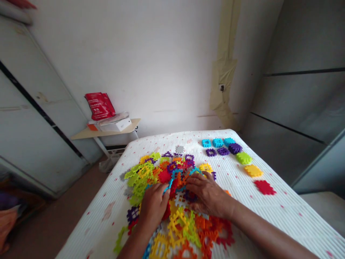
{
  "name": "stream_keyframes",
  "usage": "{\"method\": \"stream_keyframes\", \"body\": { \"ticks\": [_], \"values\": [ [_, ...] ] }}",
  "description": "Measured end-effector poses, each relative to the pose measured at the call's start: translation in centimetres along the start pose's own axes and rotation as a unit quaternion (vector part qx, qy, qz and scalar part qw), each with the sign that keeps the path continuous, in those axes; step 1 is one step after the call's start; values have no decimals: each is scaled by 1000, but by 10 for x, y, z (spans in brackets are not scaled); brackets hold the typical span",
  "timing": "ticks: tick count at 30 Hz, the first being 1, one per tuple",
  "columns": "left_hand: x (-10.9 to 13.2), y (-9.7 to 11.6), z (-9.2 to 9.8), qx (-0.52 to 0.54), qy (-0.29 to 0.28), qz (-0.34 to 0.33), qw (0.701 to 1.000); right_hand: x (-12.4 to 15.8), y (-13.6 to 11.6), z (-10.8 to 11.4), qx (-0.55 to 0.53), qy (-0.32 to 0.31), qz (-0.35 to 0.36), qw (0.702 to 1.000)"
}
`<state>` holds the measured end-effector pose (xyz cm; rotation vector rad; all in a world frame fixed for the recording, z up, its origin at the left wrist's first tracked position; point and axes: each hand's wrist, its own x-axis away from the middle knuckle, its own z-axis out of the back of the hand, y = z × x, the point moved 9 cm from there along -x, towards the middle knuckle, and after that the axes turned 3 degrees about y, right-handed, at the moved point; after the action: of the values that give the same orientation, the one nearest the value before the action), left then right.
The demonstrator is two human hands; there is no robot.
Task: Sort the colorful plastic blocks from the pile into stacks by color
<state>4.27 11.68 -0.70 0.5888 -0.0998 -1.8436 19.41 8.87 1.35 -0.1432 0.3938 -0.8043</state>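
Note:
A large heap of interlocking plastic lattice pieces (167,201) in yellow, green, orange, red and purple lies on a white ribbed mattress (269,216). My left hand (153,205) sits in the heap, its fingertips pinching a teal lattice piece (174,176). My right hand (207,194) rests spread over the pieces, with its fingertips close to the far end of that teal piece. Set apart to the right are small groups of cyan pieces (217,142), purple pieces (223,151), a green piece (244,158), a yellow piece (253,171) and a red piece (264,187).
Behind the mattress stands a small wooden shelf table (105,133) holding a white box (115,125) and a red bag (99,106). A pale cabinet (40,108) stands at the left, with a brown floor (61,201) beside the mattress. Grey panels line the right.

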Motion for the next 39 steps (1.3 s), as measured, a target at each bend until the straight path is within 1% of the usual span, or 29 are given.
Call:
{"method": "stream_keyframes", "body": {
  "ticks": [4,7,9,11,13,15,17,19,21,23,25,26,28,30,31,32,33,35,37,39],
  "values": [
    [6,-20,6,65,62,39,995,2,-7,10,-11,1,7,1000],
    [9,-28,16,115,108,51,986,3,-14,15,-20,-1,20,1000],
    [11,-30,22,148,126,59,979,3,-17,18,-24,-1,28,999],
    [13,-36,26,187,134,93,969,3,-20,20,-29,-2,38,999],
    [16,-46,26,235,135,155,950,3,-21,21,-30,-2,40,999],
    [20,-56,24,289,132,214,924,3,-19,21,-27,-3,32,999],
    [24,-64,20,342,123,257,896,2,-18,19,-25,-3,27,999],
    [27,-68,15,390,113,282,869,1,-17,17,-28,2,27,999],
    [29,-70,13,411,114,285,859,0,-16,17,-28,19,27,999],
    [27,-66,14,396,112,264,872,-1,-14,18,-24,49,24,998],
    [25,-58,14,368,91,233,896,-1,-16,22,-20,91,25,995],
    [23,-51,13,355,77,211,907,0,-17,24,-19,111,28,993],
    [18,-33,14,318,60,143,935,2,-22,25,-15,142,34,989],
    [17,-16,19,258,74,66,961,3,-27,22,-6,152,40,988],
    [17,-9,22,228,89,36,969,4,-29,19,0,152,41,987],
    [18,-5,24,206,103,19,973,4,-32,17,5,153,42,987],
    [19,-4,26,193,115,16,974,4,-34,16,11,157,43,987],
    [20,-7,24,204,118,37,971,5,-37,14,22,166,45,985],
    [21,-14,17,243,99,73,962,5,-41,16,32,175,49,983],
    [22,-18,9,296,69,104,947,5,-45,18,41,181,53,981]
  ]
}}
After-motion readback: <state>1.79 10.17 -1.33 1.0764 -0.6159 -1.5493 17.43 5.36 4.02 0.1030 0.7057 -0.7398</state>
